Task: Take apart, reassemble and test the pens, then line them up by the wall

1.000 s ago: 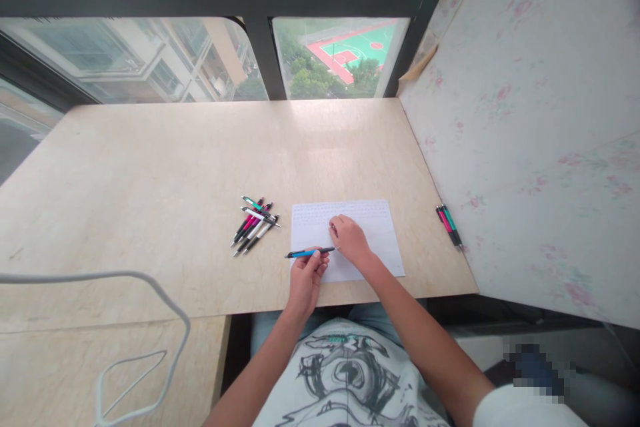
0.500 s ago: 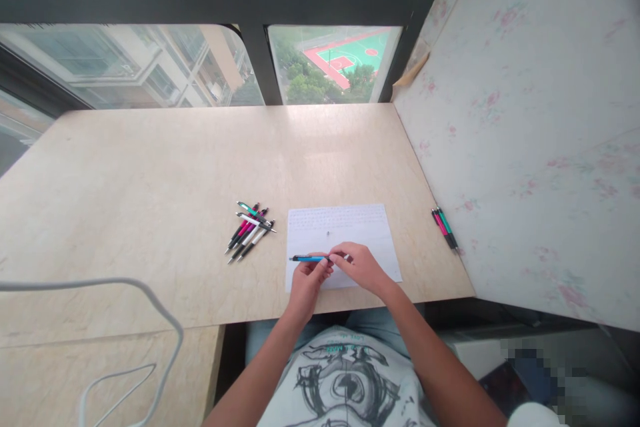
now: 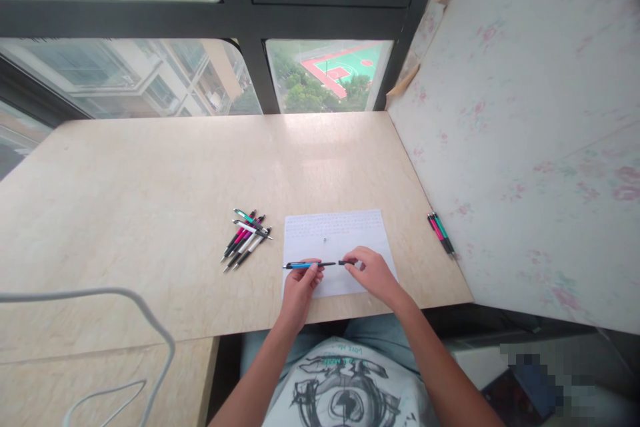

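Observation:
My left hand (image 3: 300,287) pinches a blue pen (image 3: 300,265) that lies level over a white sheet of paper (image 3: 335,243). My right hand (image 3: 373,273) is closed on a small dark piece (image 3: 343,262) at the pen's right end, a short gap from the barrel. A tiny item (image 3: 325,239) rests on the paper above the pen. A pile of several pens (image 3: 245,237) lies just left of the paper.
Two pens (image 3: 440,233) lie at the table's right edge against a flowered wall panel (image 3: 525,147). The beige table (image 3: 150,187) runs back to a dark-framed window (image 3: 320,13). A white wire frame (image 3: 100,347) sits at the lower left.
My right hand came down from the paper to the pen's right end and now holds a small dark piece slightly apart from the barrel. A tiny item stays on the paper.

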Motion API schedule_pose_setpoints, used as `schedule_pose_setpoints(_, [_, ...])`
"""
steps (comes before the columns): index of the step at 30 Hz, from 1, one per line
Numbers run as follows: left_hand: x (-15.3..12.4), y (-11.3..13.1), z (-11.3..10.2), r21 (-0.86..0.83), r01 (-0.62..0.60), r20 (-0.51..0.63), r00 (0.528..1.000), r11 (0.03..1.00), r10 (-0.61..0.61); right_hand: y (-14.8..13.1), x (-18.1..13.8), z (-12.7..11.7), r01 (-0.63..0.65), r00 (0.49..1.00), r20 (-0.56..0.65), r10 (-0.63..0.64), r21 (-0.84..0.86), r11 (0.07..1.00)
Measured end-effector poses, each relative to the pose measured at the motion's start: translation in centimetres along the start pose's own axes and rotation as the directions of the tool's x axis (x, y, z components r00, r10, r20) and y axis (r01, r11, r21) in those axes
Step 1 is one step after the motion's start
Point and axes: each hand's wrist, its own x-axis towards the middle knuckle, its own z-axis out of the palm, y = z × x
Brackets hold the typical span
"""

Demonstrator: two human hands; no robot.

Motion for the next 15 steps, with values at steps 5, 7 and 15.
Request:
schedule_pose_setpoints(5, [0.3, -0.1, -0.4, -0.086, -0.007, -0.025, 1.0, 0.996, 0.005, 0.7, 0.7, 0.9, -0.107, 0.985, -0.146, 0.088, -0.126, 0.986])
schedule_pose_setpoints(7, [0.3, -0.1, -0.4, -0.098, -0.009, -0.024, 1.0, 0.995, 0.007, 0.4, 1.5, 1.4, -0.172, 0.976, -0.161, 0.149, -0.141, 0.975])
schedule_pose_setpoints(15, [0.0, 0.2, -0.6, -0.1, 0.016, -0.052, 0.998, 0.995, -0.022, -2.0, 5.0, 3.1, -0.36, 0.924, -0.219, 0.314, -0.222, 0.906])
